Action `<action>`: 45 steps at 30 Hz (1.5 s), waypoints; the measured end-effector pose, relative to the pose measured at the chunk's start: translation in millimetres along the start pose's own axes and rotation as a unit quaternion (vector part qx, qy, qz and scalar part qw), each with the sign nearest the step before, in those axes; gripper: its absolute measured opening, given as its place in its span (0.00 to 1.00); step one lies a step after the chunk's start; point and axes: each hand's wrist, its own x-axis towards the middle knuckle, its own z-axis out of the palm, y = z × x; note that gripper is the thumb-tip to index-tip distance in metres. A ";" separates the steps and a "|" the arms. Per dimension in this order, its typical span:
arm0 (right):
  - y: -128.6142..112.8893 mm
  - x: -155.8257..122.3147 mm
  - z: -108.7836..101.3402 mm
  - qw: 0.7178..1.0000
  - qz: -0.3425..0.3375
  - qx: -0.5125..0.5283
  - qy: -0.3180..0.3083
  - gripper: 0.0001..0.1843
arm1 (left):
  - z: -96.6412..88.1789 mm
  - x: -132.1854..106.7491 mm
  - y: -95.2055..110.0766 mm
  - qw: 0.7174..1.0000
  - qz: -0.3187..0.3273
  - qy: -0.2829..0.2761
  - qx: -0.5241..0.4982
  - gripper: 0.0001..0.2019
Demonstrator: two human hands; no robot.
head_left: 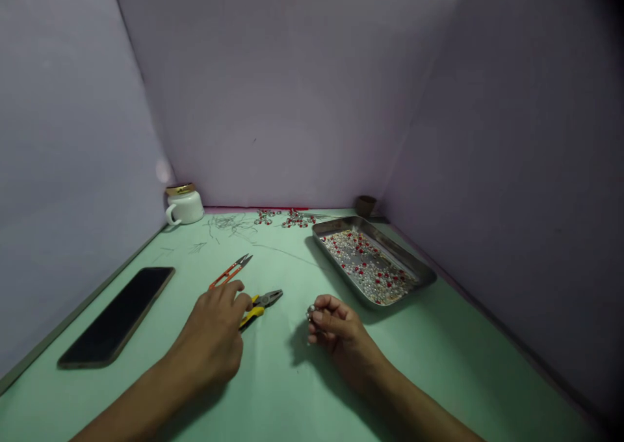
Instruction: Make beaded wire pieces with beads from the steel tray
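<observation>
A small beaded piece (311, 312) is held in the right hand (336, 328), pinched between thumb and curled fingers above the green tabletop (273, 390); most of it is hidden by the fingertips. The combination pliers (264, 301) are found at nine o'clock from that hand, their yellow handles partly covered by the left hand (219, 325). Whether the pliers are gripped by the left hand or merely hovered over cannot be told. Orange-handled thread snips (237, 270) are laid at about twelve o'clock from the left hand, and a smartphone (117, 318) is placed at nine.

A metal tray (404, 258) of loose red and pale beads (383, 278) is set at one o'clock from the right hand. Other beaded clusters (295, 220) are seen at eleven o'clock, farther off.

The beaded piece is judged to be very light, with hard, smooth beads that could easily be let slip; if it is strung on wire, it could be bent by squeezing. It is best taken lightly between fingertips, on the beads' sides. The pliers are judged heavier and stiff, and are best grasped around both handles, well behind the pivot.
</observation>
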 end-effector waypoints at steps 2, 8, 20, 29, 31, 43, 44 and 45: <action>1.2 0.1 -0.7 1.000 -0.008 0.005 -0.005 0.14 | -1.3 2.2 -5.2 0.997 -0.018 -0.061 0.031 0.21; 3.1 -1.4 -0.9 0.999 -0.043 -0.027 -0.015 0.15 | 8.9 2.6 -0.4 0.995 -0.041 -0.085 0.026 0.16; -21.6 -3.5 1.7 0.967 -0.207 -0.137 0.063 0.17 | 4.7 -6.3 16.0 0.735 -0.081 -0.263 -0.620 0.15; -23.3 -8.9 7.7 0.960 -0.236 -0.138 0.061 0.12 | 5.5 -12.4 21.9 0.674 -0.071 -0.309 -0.667 0.12; -22.2 -8.9 6.8 0.961 -0.233 -0.137 0.054 0.11 | 9.7 -13.7 22.9 0.666 -0.066 -0.311 -0.675 0.13; -19.0 -10.4 6.1 0.965 -0.213 -0.150 0.032 0.09 | 11.1 -20.3 28.2 0.623 -0.044 -0.303 -0.720 0.12; -19.0 -10.4 6.1 0.964 -0.214 -0.153 0.032 0.09 | 12.6 -20.5 27.5 0.622 -0.044 -0.301 -0.721 0.12; -18.8 -10.3 6.0 0.963 -0.217 -0.156 0.033 0.08 | 14.1 -20.5 27.0 0.622 -0.046 -0.301 -0.721 0.12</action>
